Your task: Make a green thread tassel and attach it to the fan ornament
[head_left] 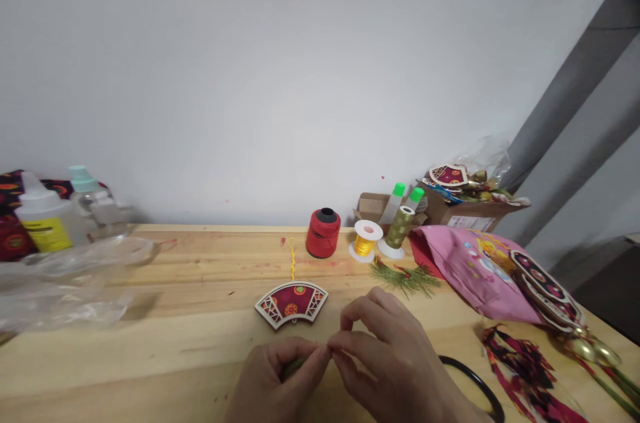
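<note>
My left hand [285,380] is closed in a pinch at the front of the table, with a bit of something green showing inside its curled fingers. Close against it, my right hand [393,360] pinches with thumb and forefinger at the same spot. What is between the fingertips is too small to make out. Just beyond both hands lies a fan-shaped ornament [295,300], with a pale wooden frame and dark red patterned cloth. A knotted yellow cord loop [293,260] extends from its top toward the wall.
Behind stand a red thread spool [323,234], a yellow cord spool [365,243] and an olive thread spool [400,231]. Green threads [407,280] lie nearby. Rightward are a pink bag [475,270], cloth strips [525,370] and a black loop [475,380]. Bottles [50,216] and plastic [75,296] sit left.
</note>
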### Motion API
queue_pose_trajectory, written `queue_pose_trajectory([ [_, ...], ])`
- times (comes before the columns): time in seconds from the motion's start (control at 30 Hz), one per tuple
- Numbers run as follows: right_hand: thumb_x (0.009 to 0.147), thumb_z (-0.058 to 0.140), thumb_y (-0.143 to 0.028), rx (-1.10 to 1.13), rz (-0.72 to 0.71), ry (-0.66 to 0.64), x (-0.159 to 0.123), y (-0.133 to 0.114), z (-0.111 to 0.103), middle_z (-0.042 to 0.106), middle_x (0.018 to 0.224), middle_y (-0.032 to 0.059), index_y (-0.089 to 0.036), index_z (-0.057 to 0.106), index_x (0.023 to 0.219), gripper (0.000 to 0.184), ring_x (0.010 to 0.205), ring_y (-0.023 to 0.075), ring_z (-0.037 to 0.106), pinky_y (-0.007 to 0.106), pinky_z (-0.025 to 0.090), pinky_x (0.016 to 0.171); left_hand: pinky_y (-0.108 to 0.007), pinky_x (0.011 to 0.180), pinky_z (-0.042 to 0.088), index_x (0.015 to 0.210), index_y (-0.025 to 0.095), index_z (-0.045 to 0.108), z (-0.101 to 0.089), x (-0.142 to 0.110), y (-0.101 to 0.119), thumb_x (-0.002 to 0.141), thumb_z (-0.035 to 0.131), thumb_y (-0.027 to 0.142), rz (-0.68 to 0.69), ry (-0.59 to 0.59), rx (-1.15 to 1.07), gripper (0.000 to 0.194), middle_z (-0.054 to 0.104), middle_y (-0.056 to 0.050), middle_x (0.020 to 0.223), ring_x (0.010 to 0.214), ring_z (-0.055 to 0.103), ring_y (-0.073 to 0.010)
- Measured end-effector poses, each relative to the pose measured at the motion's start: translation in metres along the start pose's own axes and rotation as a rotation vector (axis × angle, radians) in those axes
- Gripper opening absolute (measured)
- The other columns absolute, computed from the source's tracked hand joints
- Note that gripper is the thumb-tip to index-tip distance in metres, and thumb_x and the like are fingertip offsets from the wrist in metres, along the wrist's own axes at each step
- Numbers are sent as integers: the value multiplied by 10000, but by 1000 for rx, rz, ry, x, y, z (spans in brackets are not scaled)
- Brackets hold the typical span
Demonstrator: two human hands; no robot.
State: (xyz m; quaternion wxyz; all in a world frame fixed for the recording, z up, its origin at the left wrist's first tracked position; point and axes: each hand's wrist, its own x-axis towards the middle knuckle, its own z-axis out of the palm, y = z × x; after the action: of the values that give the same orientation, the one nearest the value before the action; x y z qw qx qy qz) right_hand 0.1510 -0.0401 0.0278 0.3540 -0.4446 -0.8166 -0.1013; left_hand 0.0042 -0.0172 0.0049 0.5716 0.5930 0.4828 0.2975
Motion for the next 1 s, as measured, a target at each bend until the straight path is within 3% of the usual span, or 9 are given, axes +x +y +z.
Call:
queue_pose_trajectory([
  [0.17,681,517,-91,-76,-37,-3,0,0,0,561,649,16,-177,576,622,120,598,132,406,255,312,506,-232,558,372,561,145,658,2,1,-1,676,535,413,15,-40,-5,317,630,-20,570,602,504,-174],
  [0.33,585,498,-82,-87,-28,113,-2,-1,6,543,643,12,-181,543,573,110,572,124,390,250,289,487,-228,545,375,525,147,636,2,0,-1,673,544,408,24,-53,-33,314,610,-10,539,573,498,-160],
  [0.47,561,499,-78,37,19,183,-2,-4,11,520,649,9,-187,549,574,120,569,116,396,232,288,468,-232,551,369,525,146,620,1,2,-5,678,543,429,12,-44,-101,330,578,6,526,568,485,-150],
  [0.6,606,525,-63,278,6,97,0,-3,3,548,720,13,-201,596,665,166,641,120,466,221,373,519,-241,605,378,568,147,632,-1,5,-5,653,565,475,27,-107,-254,345,583,1,576,618,489,-153],
  [0.67,659,532,-93,418,95,69,1,1,-5,558,772,17,-215,618,776,189,704,131,503,241,415,593,-218,590,372,598,146,640,-2,5,-4,629,594,478,0,-119,-380,336,561,12,565,585,463,-126],
  [0.77,747,528,-179,550,346,45,3,9,-13,572,806,26,-210,627,842,141,746,142,531,254,425,627,-160,397,219,614,137,633,-2,4,-1,598,626,484,-68,-92,-450,348,367,81,400,401,269,-55],
  [0.83,769,530,-226,614,432,-13,3,11,-12,587,813,30,-208,643,828,129,741,141,541,246,426,614,-184,370,78,599,136,617,-3,4,-1,579,641,490,-77,-102,-453,355,228,114,372,375,137,-43],
  [0.93,738,567,-210,654,424,-84,4,8,-7,607,787,31,-196,659,796,109,722,138,555,249,439,629,-203,377,48,590,139,604,-5,4,-2,578,634,508,-51,-147,-458,371,207,116,385,372,114,-39],
  [1.0,705,586,-166,599,379,-62,4,4,-4,613,749,28,-190,660,760,95,709,138,561,251,446,630,-204,377,56,605,139,608,-6,6,-5,594,624,508,-39,-170,-450,369,213,114,393,370,122,-36],
])
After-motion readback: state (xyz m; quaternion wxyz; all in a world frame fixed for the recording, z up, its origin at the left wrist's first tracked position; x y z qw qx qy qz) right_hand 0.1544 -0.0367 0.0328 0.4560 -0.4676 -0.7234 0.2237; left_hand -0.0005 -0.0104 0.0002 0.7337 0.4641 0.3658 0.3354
